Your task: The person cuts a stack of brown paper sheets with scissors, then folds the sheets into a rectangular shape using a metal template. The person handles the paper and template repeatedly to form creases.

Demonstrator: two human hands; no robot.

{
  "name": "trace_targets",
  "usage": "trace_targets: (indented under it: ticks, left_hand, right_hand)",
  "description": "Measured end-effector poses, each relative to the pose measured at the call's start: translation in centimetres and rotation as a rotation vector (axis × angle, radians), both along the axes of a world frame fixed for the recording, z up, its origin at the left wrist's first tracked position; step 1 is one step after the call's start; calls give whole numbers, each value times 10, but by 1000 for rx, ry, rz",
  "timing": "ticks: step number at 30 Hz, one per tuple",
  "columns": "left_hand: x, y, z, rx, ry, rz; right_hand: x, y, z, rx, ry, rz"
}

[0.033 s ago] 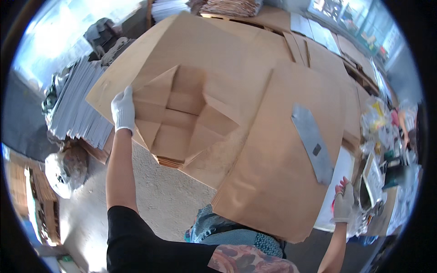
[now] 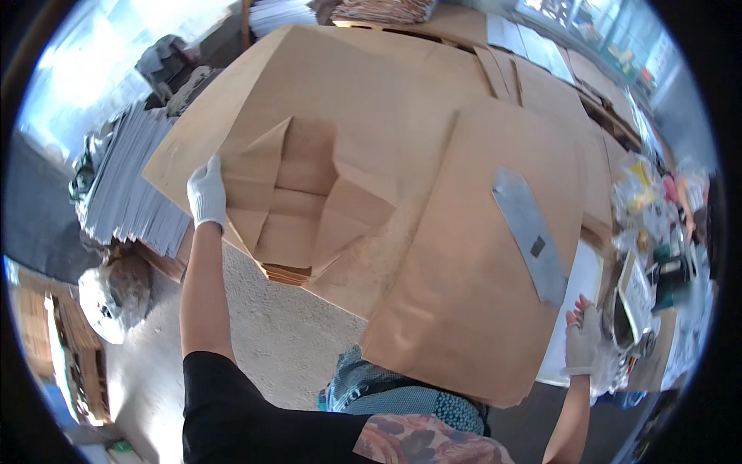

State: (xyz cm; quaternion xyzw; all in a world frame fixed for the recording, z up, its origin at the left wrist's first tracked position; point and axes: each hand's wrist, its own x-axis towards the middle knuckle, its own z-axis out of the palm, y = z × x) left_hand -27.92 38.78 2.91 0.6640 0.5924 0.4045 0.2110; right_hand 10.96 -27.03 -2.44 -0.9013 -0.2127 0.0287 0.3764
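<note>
My left hand (image 2: pixel 206 192), in a white knitted glove, has its fingers closed at the left edge of a brown paper bag (image 2: pixel 297 232). The bag's bottom end is spread into folded flaps, and several layers show at its near edge. At the right, my right hand (image 2: pixel 582 339) wears a pale glove with bare fingertips. Its fingers are apart, and nothing shows in them; it is beside a white board (image 2: pixel 570 325). Between the hands lies a stack of flat brown paper (image 2: pixel 456 294), with a grey metal plate (image 2: pixel 529 236) resting slantwise on top.
Stacked grey sheets (image 2: pixel 135 182) stand left of the table. Plastic bags (image 2: pixel 641 185) and small items crowd the right side. More paper piles (image 2: pixel 384 9) are at the back. A clear plastic bag (image 2: pixel 114 300) sits on the floor at left.
The whole view has shifted slightly. Both hands keep nearly the same places beside the paper bag and the white board.
</note>
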Motion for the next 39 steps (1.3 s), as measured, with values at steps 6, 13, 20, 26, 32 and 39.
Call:
trace_targets:
  ticks: [6,13,20,26,32,39]
  left_hand:
    - [-29,12,-90,-52,364,83]
    - [69,-165,38,411,393,-606]
    - [93,-241,-32,239,499,-1623]
    - [95,-231,-61,120,415,-1681]
    - [105,-231,-49,132,409,-1556]
    - [136,-273,-79,3,293,-956]
  right_hand:
    - [-75,5,47,-500,-90,415]
    - [-110,-49,50,-773,-431,815]
    - [-98,-19,64,-681,-395,891]
    - [-94,-37,51,-650,-438,967]
    - [-51,-30,57,-110,-221,203]
    - [-28,15,-22,122,-13,-299]
